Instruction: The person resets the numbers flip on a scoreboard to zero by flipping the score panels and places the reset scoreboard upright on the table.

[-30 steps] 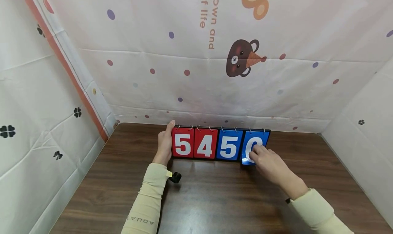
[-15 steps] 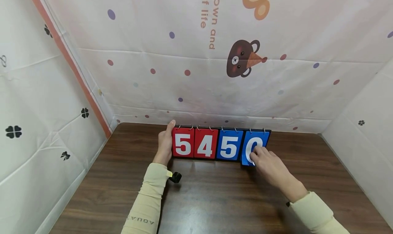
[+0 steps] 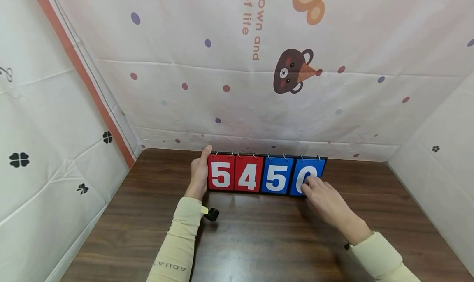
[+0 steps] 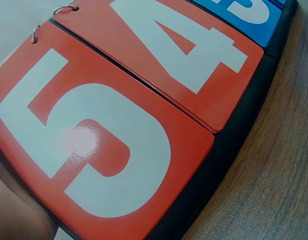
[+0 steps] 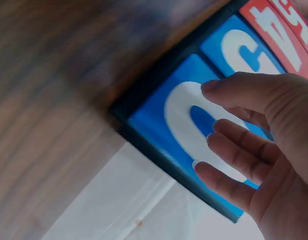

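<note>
Left hand [image 3: 199,173] holds scoreboard [image 3: 266,174] by edge; table [image 3: 266,236] extends in front.

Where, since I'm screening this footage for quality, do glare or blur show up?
Left wrist view: bright glare spot on the red 5 card; right wrist view: table blurred, right hand sharper; head view: soft pale sheen on the table's near part.
</note>
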`<action>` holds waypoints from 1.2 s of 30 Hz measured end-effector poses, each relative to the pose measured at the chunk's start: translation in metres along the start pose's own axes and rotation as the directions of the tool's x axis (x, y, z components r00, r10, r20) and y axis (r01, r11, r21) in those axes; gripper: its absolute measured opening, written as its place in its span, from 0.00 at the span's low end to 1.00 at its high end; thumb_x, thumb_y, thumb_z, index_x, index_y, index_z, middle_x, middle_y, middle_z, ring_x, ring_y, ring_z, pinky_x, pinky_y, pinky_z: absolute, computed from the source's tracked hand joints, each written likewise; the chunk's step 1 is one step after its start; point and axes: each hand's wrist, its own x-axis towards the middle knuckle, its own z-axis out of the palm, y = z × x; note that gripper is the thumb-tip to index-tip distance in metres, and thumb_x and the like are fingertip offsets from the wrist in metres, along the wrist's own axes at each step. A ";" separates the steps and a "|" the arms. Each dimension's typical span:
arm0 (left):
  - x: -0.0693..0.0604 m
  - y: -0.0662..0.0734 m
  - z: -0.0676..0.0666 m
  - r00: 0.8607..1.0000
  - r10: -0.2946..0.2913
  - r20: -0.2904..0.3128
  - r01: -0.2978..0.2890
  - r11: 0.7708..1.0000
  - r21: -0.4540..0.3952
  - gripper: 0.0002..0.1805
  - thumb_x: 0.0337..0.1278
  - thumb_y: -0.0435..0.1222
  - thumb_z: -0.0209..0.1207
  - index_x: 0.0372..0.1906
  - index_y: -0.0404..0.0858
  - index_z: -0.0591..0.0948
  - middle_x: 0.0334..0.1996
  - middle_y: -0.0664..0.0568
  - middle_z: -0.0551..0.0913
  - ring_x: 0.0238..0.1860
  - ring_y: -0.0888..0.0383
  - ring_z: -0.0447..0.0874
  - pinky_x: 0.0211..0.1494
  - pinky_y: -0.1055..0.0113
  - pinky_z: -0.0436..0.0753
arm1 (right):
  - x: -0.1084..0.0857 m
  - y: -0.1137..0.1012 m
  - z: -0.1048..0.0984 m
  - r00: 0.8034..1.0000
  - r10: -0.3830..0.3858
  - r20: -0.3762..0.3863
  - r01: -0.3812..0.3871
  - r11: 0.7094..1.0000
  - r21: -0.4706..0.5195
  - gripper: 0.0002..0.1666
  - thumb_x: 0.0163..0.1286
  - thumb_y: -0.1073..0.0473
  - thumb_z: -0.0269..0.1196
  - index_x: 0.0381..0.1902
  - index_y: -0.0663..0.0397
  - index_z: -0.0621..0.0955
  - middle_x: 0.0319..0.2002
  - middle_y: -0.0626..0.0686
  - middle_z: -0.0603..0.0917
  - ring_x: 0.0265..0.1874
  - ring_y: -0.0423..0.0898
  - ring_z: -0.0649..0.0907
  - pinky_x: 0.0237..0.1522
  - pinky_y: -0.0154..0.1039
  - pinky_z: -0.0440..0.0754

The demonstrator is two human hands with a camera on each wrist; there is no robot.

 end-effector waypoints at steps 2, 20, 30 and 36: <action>0.001 0.000 0.000 1.000 0.004 0.003 -0.004 1.000 -0.003 0.30 0.71 0.62 0.58 0.29 0.40 0.83 0.31 0.50 0.84 0.38 0.55 0.81 0.44 0.62 0.80 | 0.004 -0.001 -0.002 0.999 -0.014 -0.030 0.014 1.000 0.017 0.23 0.55 0.64 0.83 0.46 0.62 0.85 0.43 0.60 0.82 0.41 0.54 0.81 0.43 0.50 0.88; -0.001 0.001 0.001 1.000 0.012 -0.004 -0.012 1.000 -0.008 0.30 0.71 0.62 0.58 0.27 0.39 0.84 0.30 0.50 0.85 0.36 0.55 0.81 0.42 0.63 0.80 | 0.094 -0.006 -0.060 0.972 -0.030 -0.232 0.088 0.965 0.246 0.14 0.67 0.59 0.77 0.45 0.58 0.85 0.45 0.56 0.83 0.41 0.53 0.83 0.41 0.50 0.87; -0.001 0.001 0.001 1.000 0.008 -0.004 -0.008 1.000 -0.011 0.30 0.72 0.62 0.58 0.29 0.39 0.83 0.32 0.50 0.86 0.38 0.55 0.81 0.44 0.62 0.81 | 0.134 0.019 -0.047 0.969 0.248 -0.015 -0.219 0.880 0.422 0.19 0.77 0.46 0.68 0.45 0.58 0.86 0.44 0.59 0.85 0.39 0.55 0.82 0.46 0.56 0.85; -0.001 0.000 0.001 1.000 0.009 -0.010 -0.009 1.000 -0.015 0.30 0.72 0.62 0.58 0.28 0.40 0.83 0.30 0.50 0.86 0.36 0.56 0.81 0.42 0.63 0.81 | 0.145 0.026 -0.031 0.951 0.297 0.080 -0.300 0.835 0.460 0.18 0.78 0.49 0.67 0.39 0.60 0.85 0.33 0.56 0.83 0.30 0.51 0.80 0.35 0.48 0.82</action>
